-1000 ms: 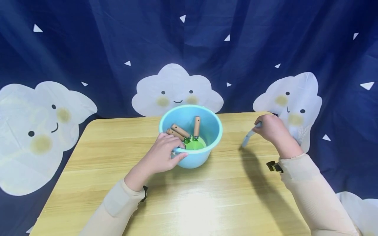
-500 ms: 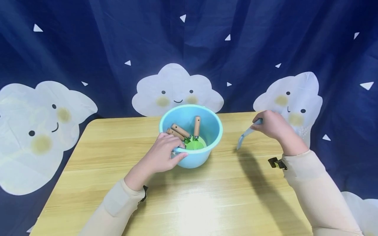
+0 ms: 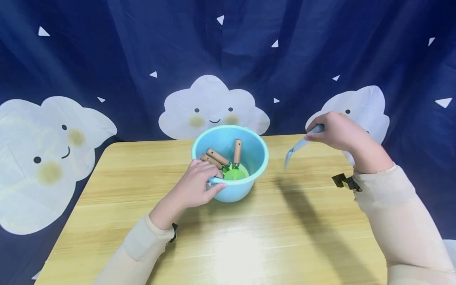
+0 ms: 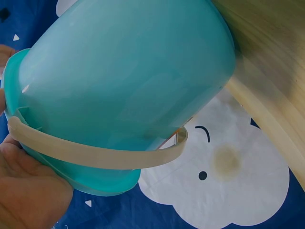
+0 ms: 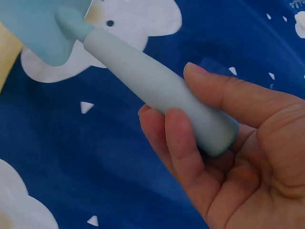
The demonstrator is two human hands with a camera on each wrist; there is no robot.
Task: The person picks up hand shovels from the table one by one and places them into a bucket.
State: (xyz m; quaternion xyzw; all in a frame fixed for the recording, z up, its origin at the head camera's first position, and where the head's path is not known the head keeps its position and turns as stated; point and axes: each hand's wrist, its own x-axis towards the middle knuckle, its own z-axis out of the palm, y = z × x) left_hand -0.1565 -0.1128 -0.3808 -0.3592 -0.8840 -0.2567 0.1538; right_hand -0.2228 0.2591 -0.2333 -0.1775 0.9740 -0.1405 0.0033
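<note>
A light blue bucket [image 3: 233, 192] stands on the wooden table. My left hand [image 3: 194, 184] grips its near-left rim, thumb outside and fingers inside. Within the bucket lie several wooden-handled tools [image 3: 237, 152], and a green blade [image 3: 235, 174] shows at the bottom. The left wrist view shows the bucket's cream carrying handle [image 4: 95, 153] hanging along its side. To the right, my right hand [image 3: 340, 130] holds a pale blue hand trowel [image 3: 299, 145] by its handle, blade pointing down and left above the table. Fingers and thumb curl round that handle in the right wrist view.
The table [image 3: 142, 174] has a wood-grain top and a rounded far-left corner. Behind it hangs a dark blue curtain [image 3: 135, 47] printed with clouds and triangles. A shadow of the right arm falls across the table's right side.
My right hand has lifted the trowel off the tabletop area, rising and shifting slightly right, and the blade tilts more to the left. The left hand and bucket have stayed put.
</note>
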